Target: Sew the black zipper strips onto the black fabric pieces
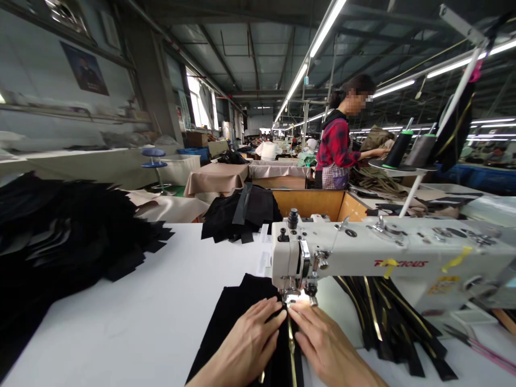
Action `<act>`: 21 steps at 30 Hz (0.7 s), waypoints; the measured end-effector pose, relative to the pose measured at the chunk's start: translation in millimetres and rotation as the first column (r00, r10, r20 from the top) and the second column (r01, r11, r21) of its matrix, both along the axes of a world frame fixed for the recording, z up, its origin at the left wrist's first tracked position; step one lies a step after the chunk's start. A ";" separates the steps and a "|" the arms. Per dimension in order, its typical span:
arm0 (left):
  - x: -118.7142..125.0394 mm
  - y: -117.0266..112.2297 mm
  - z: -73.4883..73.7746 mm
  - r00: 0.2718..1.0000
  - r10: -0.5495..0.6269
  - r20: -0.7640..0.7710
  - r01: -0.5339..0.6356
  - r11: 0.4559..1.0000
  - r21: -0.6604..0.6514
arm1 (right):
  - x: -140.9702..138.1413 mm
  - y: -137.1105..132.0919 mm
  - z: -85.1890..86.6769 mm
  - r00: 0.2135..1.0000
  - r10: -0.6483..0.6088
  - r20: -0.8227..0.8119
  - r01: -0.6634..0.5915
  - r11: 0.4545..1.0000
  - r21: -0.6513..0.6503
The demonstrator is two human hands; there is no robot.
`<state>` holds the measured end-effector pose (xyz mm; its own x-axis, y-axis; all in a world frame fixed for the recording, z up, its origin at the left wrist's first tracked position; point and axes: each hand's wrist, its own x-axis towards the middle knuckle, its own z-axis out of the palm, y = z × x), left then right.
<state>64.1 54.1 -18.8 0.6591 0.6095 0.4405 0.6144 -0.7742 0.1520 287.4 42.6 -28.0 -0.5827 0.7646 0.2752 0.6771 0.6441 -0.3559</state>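
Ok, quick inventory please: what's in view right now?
white work table: 1, white, under the work
sewing machine: 1, white, right side of the table
thread cones: 2, black and grey, on a stand behind the machine
fabric pile: 1, black, left side of the table
folded fabric: 1 bundle, black, far edge of the table
fabric piece: 1, black, under the needle area
gold strip: 1, gold, along the fabric piece
edged strips: several, black with gold, right of the needle
co-worker: 1, red check shirt, standing beyond the table
left hand: 1, on the fabric piece
right hand: 1, beside the gold strip
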 end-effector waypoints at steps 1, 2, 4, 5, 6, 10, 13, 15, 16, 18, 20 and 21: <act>0.1 -0.2 0.3 1.000 -0.002 -0.007 0.002 1.000 -0.006 | 0.0 -0.6 1.0 1.000 0.003 0.006 -0.003 1.000 -0.003; 0.1 -0.3 0.4 1.000 -0.004 -0.013 0.004 1.000 -0.010 | 0.0 -1.0 1.8 1.000 0.007 0.009 -0.007 1.000 -0.008; -0.1 0.8 -0.7 1.000 -0.002 -0.022 0.002 1.000 -0.015 | 0.4 -1.3 2.4 1.000 0.003 0.015 -0.003 1.000 -0.023; -0.2 2.1 -1.7 1.000 0.000 -0.027 -0.001 1.000 -0.019 | 0.6 -1.4 2.3 1.000 -0.006 0.021 0.007 0.999 -0.033; -0.2 4.0 -2.9 0.999 0.004 -0.034 -0.004 1.000 -0.023 | 0.9 -1.4 1.9 0.999 -0.017 0.027 0.018 0.999 -0.043; -0.4 12.3 -4.7 0.998 0.026 -0.051 -0.026 1.000 -0.004 | 1.5 -2.6 0.6 0.999 -0.038 0.020 0.039 0.998 -0.052; -1.8 10.2 -3.2 0.996 0.040 -0.082 -0.037 0.998 0.047 | 1.7 -4.8 2.2 0.997 -0.014 -0.076 0.014 1.000 -0.004; -3.4 0.1 -7.4 0.994 0.049 -0.099 -0.039 0.994 0.098 | 2.2 -6.6 4.4 0.986 0.040 -0.163 -0.036 0.999 0.028; -4.2 -7.8 -12.7 0.995 0.041 -0.096 -0.027 0.990 0.139 | 2.5 -7.6 5.3 0.978 0.075 -0.196 -0.069 0.997 0.038; -5.3 -28.4 -30.2 0.996 0.018 -0.083 0.003 0.969 0.245 | 3.3 -9.4 6.1 0.965 0.136 -0.223 -0.130 0.991 0.044; -5.5 -51.6 -52.1 0.996 0.042 -0.079 -0.009 0.924 0.383 | 3.8 -10.8 5.3 0.963 0.167 -0.210 -0.162 0.986 0.041; -5.2 -62.4 -62.1 0.991 0.094 -0.092 -0.045 0.900 0.434 | 3.8 -11.2 4.6 0.965 0.171 -0.200 -0.166 0.985 0.041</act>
<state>58.9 -8.3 -80.9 0.6805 0.4225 0.5987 0.6627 -0.7035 -0.2568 291.2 31.3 -23.4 -0.6335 0.6519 0.4168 0.4736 0.7527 -0.4574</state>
